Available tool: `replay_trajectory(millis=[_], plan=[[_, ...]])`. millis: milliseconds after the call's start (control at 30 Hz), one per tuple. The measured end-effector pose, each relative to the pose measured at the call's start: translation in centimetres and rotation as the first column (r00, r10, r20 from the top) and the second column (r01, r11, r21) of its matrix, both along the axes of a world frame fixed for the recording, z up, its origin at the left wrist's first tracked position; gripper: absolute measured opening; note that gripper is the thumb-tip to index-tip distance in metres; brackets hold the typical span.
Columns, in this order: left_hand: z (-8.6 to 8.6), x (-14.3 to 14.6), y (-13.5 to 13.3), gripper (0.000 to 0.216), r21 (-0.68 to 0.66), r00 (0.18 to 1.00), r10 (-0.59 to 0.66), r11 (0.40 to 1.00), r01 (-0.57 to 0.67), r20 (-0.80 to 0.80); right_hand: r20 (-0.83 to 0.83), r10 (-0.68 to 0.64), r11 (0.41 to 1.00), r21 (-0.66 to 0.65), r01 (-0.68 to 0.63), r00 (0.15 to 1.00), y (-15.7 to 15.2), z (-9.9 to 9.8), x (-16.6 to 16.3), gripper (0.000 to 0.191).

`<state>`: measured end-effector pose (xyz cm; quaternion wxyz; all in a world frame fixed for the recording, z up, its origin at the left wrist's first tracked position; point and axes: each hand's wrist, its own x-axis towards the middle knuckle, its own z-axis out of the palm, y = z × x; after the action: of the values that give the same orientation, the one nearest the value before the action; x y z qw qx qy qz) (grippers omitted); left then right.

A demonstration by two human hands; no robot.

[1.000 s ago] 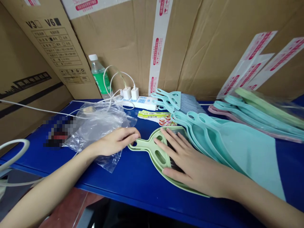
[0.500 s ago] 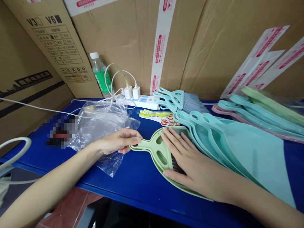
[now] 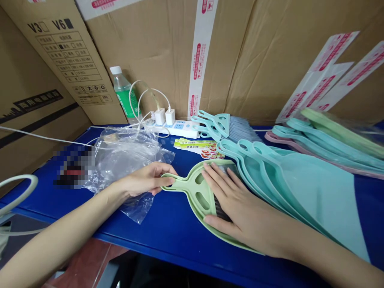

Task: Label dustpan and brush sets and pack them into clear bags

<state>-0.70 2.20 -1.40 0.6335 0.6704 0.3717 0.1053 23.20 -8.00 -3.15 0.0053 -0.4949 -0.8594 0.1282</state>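
A light green hand brush [image 3: 200,200] with dark bristles lies nested in a matching green dustpan [image 3: 195,211], their handles stacked to the left. My left hand [image 3: 151,179] pinches the handle ends between thumb and fingers. Flat across the bristles and pan rests my right hand [image 3: 226,198], fingers spread, pressing from above; it hides much of the bristles. Just right of the green set sit several nested turquoise dustpans [image 3: 318,196]. Turquoise brushes [image 3: 220,124] with blue-grey bristles lie behind.
Crumpled clear plastic bags [image 3: 126,156] lie left of my hands. Printed cards [image 3: 195,147] are behind the green set. A power strip [image 3: 180,129] with chargers, a bottle [image 3: 125,96] and cardboard boxes [image 3: 162,52] line the back. Wrapped dustpans [image 3: 336,140] pile at right on the blue table [image 3: 168,236].
My left thumb and fingers have shifted slightly on the handle ends. The right hand stays flat on the set, and the whole view has drifted a little.
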Motion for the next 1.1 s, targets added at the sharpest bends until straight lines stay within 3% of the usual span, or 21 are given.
replay_trajectory(millis=[367,567,733,967,1100], plan=[[0.6,-0.3,0.2,0.03,0.043,0.997,-0.04,0.998,0.043,-0.069,-0.083,-0.05,0.998,-0.029,0.048,0.995,0.2,0.7,0.1,0.09],[1.2,-0.6,0.5,0.031,0.157,0.984,-0.109,0.979,0.131,-0.144,-0.125,-0.048,0.994,0.094,0.06,0.991,0.2,0.7,1.0,0.091],[1.4,-0.9,0.6,0.036,0.238,0.978,-0.12,0.958,0.159,-0.171,-0.096,0.045,0.974,0.226,-0.023,0.994,0.8,0.9,1.0,0.085],[2.2,-1.2,0.1,0.032,0.335,0.954,-0.137,0.915,0.225,-0.266,-0.099,0.082,0.996,0.043,-0.078,0.992,0.9,1.4,0.5,0.089],[2.2,-1.2,0.2,0.033,0.374,0.948,-0.152,0.892,0.253,-0.278,-0.124,0.07,0.998,0.001,-0.07,0.99,0.8,1.4,0.2,0.088]])
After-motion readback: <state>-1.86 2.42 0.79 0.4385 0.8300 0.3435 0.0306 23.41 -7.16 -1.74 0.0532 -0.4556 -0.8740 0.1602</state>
